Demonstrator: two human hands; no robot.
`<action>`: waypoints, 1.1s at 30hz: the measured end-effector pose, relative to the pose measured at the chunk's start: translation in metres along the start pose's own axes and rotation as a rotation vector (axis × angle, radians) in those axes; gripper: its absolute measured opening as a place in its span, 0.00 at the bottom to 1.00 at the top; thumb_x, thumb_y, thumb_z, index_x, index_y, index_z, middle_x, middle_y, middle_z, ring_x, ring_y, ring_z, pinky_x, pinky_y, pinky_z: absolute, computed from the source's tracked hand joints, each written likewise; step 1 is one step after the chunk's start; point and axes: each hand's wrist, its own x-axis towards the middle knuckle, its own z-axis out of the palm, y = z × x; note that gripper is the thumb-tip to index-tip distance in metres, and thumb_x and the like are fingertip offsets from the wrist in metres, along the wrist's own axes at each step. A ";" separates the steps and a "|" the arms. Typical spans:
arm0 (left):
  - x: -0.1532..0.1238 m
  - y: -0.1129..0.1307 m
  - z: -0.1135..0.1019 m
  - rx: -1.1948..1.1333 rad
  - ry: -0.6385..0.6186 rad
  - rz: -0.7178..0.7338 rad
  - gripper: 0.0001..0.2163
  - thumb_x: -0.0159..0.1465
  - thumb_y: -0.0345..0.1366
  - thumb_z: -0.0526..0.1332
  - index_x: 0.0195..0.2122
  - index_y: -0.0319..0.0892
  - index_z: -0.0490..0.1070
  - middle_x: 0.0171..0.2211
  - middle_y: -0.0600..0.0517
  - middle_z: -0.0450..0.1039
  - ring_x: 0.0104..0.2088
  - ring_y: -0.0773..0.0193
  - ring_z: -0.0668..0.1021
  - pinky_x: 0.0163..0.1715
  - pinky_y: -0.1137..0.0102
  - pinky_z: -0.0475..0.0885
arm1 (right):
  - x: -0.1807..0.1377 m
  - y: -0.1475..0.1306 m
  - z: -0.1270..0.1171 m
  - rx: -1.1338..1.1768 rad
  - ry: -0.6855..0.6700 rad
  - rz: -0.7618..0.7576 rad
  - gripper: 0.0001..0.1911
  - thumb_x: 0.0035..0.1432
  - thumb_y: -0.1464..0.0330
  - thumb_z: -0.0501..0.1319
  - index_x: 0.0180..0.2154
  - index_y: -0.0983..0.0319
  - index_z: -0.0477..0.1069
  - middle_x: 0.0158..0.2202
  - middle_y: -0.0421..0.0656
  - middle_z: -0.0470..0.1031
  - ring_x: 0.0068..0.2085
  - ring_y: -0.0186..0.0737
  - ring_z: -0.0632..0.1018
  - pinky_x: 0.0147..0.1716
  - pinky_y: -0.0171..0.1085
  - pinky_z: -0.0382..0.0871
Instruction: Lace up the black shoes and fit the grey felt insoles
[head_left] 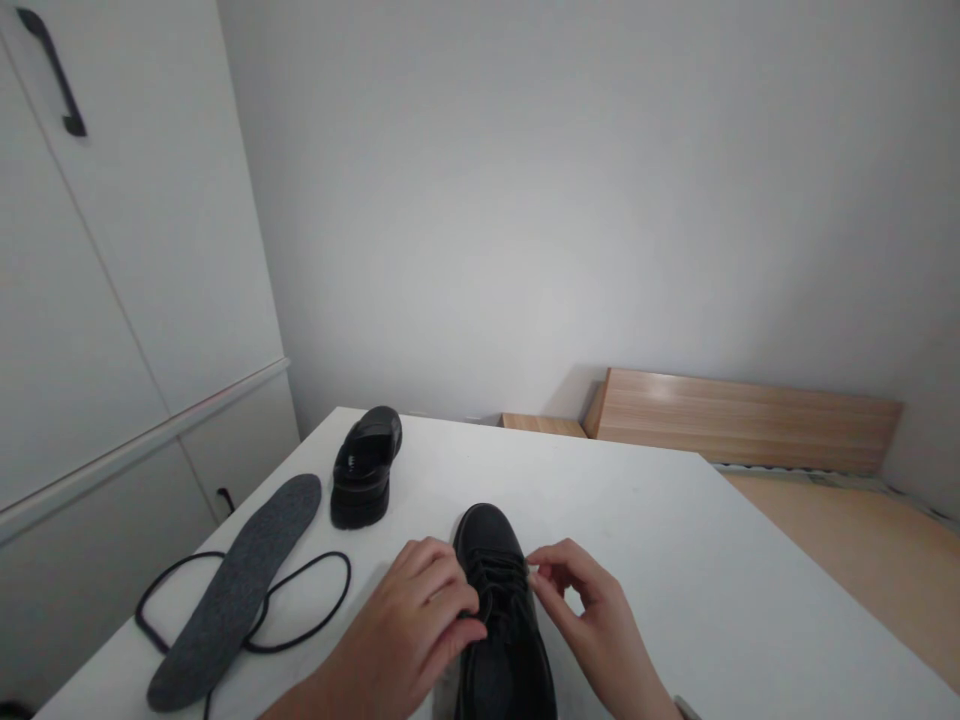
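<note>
A black lace-up shoe (486, 530) stands on the white table with its toe pointing away from me. A dark shoelace (499, 570) crosses its front in rows. On the shoe's left side, my left hand (420, 625) has its fingers curled and closed at the lacing, pinching a dark bit of lace. My right hand (589, 610) is at the right edge of the lacing, thumb and forefinger brought together in a pinch. What lies between those fingertips is too small and dark to make out. Part of the lacing is hidden by my left fingers.
A second black shoe (365, 470) stands at the table's far left. A grey felt insole (240, 590) lies at the left over a looped black cord (315, 633). White cabinets (150, 250) border the table's left side. A wooden headboard (735, 420) is beyond at right.
</note>
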 end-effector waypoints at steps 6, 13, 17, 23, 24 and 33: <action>-0.008 -0.062 -0.027 0.454 0.099 -0.315 0.16 0.68 0.39 0.59 0.54 0.39 0.68 0.51 0.40 0.69 0.52 0.45 0.70 0.52 0.53 0.67 | -0.023 0.002 -0.002 -0.035 -0.229 0.089 0.36 0.50 0.66 0.68 0.60 0.56 0.64 0.32 0.39 0.73 0.27 0.35 0.73 0.26 0.34 0.67; 0.006 -0.110 -0.025 0.572 -0.132 -0.567 0.14 0.62 0.26 0.56 0.49 0.37 0.70 0.40 0.40 0.76 0.47 0.44 0.75 0.54 0.47 0.63 | -0.016 0.009 -0.009 -0.147 -0.050 0.122 0.17 0.57 0.68 0.55 0.47 0.61 0.74 0.31 0.42 0.75 0.31 0.39 0.76 0.29 0.35 0.69; 0.010 -0.121 -0.024 0.441 -0.061 -0.592 0.11 0.61 0.25 0.58 0.44 0.38 0.73 0.38 0.43 0.77 0.43 0.50 0.77 0.49 0.57 0.70 | -0.006 0.038 -0.048 -0.218 0.075 0.118 0.18 0.55 0.63 0.55 0.44 0.62 0.75 0.33 0.45 0.79 0.32 0.42 0.79 0.32 0.39 0.73; 0.011 -0.083 -0.019 0.230 0.115 -0.564 0.10 0.64 0.31 0.58 0.45 0.41 0.73 0.41 0.45 0.74 0.46 0.49 0.75 0.49 0.56 0.70 | 0.015 0.091 -0.135 -0.434 0.337 0.190 0.24 0.50 0.55 0.54 0.43 0.62 0.75 0.33 0.48 0.80 0.31 0.47 0.80 0.31 0.42 0.72; 0.010 -0.070 -0.018 0.165 0.134 -0.558 0.09 0.64 0.31 0.58 0.45 0.42 0.73 0.39 0.46 0.74 0.44 0.50 0.75 0.47 0.56 0.71 | 0.018 0.101 -0.149 -0.480 0.368 0.210 0.25 0.50 0.55 0.53 0.43 0.62 0.75 0.32 0.49 0.80 0.30 0.47 0.80 0.32 0.43 0.72; -0.011 0.019 0.017 0.202 0.054 0.034 0.09 0.62 0.25 0.58 0.42 0.42 0.71 0.31 0.52 0.76 0.33 0.58 0.74 0.32 0.64 0.67 | 0.051 0.156 -0.233 -0.568 0.505 0.299 0.19 0.43 0.55 0.56 0.33 0.59 0.75 0.28 0.51 0.80 0.30 0.56 0.80 0.35 0.51 0.72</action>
